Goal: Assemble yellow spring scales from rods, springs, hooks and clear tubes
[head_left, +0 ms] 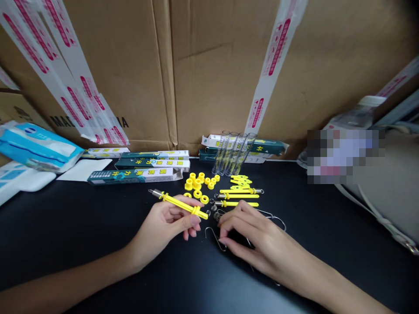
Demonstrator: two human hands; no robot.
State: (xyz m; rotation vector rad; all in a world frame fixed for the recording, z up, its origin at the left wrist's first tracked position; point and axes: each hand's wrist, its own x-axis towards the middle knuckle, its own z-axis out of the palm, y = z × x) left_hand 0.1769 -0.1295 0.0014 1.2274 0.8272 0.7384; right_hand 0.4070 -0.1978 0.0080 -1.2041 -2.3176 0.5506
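Note:
My left hand [170, 218] pinches a yellow spring-scale rod [180, 203] between thumb and fingers. The rod slants down to the right, with a metal spring and loop at its upper left end and a yellow collar near my thumb. My right hand [252, 231] has its fingertips closed on a bent metal hook [216, 238] just above the black table. More wire hooks [283, 222] lie partly hidden under that hand. Beyond it rest several similar yellow rods [242, 204] with springs. Yellow caps [197, 183], rings [204, 199] and flat yellow pieces [240, 181] lie farther back.
Several clear tubes [232, 152] stand leaning at the back, by green and white boxes [144, 175]. A blue tissue pack [42, 146] is at left. On the right are a plastic bottle [353, 115] and a grey bag [393, 183]. Cardboard [209, 78] walls the back.

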